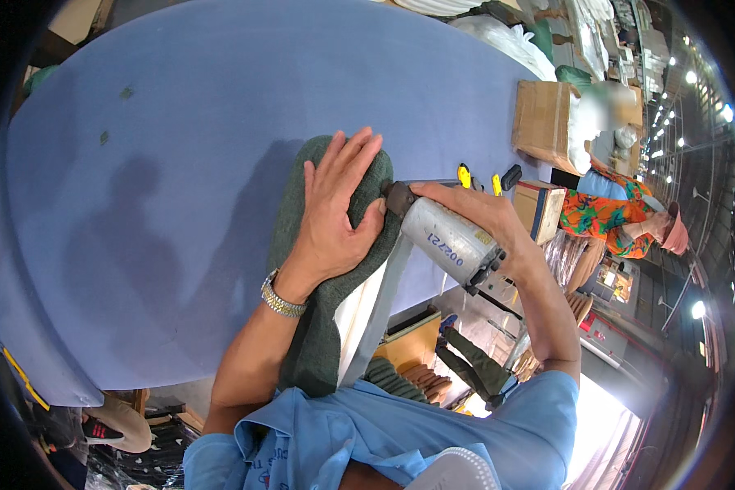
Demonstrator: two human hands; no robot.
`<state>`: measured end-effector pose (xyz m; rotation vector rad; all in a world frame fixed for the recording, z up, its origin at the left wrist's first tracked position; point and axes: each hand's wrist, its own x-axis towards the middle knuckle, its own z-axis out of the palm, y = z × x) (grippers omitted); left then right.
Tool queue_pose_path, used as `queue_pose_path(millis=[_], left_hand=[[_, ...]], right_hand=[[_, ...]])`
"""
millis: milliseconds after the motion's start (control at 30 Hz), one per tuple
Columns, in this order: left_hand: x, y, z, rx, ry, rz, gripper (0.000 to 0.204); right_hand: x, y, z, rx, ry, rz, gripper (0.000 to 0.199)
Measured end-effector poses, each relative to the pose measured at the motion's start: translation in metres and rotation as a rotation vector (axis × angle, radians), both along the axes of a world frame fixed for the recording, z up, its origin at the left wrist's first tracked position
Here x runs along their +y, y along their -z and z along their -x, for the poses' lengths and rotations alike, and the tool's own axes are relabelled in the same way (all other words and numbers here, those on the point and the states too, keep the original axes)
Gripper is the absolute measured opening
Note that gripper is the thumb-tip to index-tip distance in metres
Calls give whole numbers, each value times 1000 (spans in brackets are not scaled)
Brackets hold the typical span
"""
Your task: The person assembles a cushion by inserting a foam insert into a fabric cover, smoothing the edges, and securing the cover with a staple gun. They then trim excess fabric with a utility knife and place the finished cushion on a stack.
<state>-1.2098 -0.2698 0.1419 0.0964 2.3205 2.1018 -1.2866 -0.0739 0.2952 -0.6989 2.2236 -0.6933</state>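
A long, rounded piece covered in dark green fabric (312, 351) stretches from against my body onto the blue-covered work surface (196, 90). My left hand (335, 216) lies on its far end, fingers stretched out and thumb toward the tool. In my right hand (486, 212) is a pneumatic staple gun (449, 238) with a silver cylinder. Its dark nose reaches the right edge of the fabric, close to my left thumb; whether it touches cannot be seen. Along that same edge a white strip (359, 314) shows beside a grey band.
Yellow-and-black cutters (464, 175) lie beyond my right hand. A cardboard box (541, 122) stands at the back right. Another person in a bright patterned shirt (596, 214) is at the right. Stacked padded pieces (420, 380) sit below on the right, and someone's shoe (102, 430) shows lower left.
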Motion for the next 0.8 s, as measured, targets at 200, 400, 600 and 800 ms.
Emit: queue_pose_path(millis=[200,400,600,800], left_hand=[[-4,1,2,-2,12,-19,76],[-17,8,6,-6,43,-53,72],[-38,20,38,32,243,-27,50],[-35,27,103,-11,427,-93,50]], right_hand=[[-6,-3,0,14,-6,-47,91],[-21,5,19,-3,-25,-49,78],[-21,10,13,-15,13,-46,79],[-20,11,26,9,-43,85,88]])
